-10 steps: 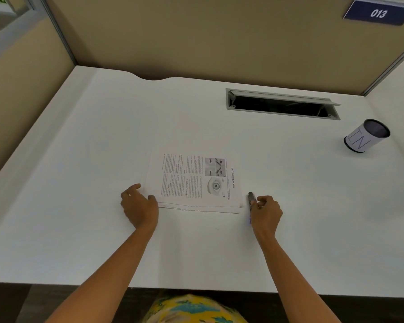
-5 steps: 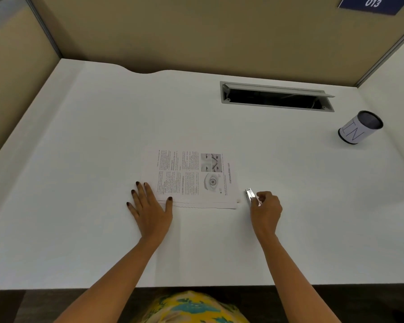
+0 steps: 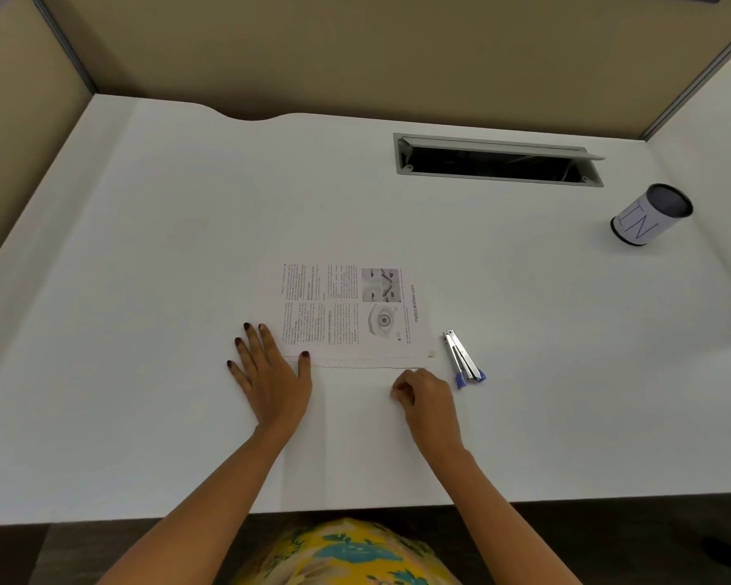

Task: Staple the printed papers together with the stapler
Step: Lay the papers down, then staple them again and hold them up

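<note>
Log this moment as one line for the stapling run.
left hand flat, thumb on papers near-left corner | right hand curled, empty, by their near edge | stapler unheld on desk, right of papers

print on papers (image 3: 342,314) unreadable

On the bench (image 3: 144,289) the papers (image 3: 347,314) lie in the middle, with the stapler (image 3: 463,358) just beside their right edge, the left hand (image 3: 271,373) at their near left corner, the right hand (image 3: 427,399) just before their near right corner, and a cable slot (image 3: 499,160) and a cup (image 3: 646,217) well behind to the right.
</note>
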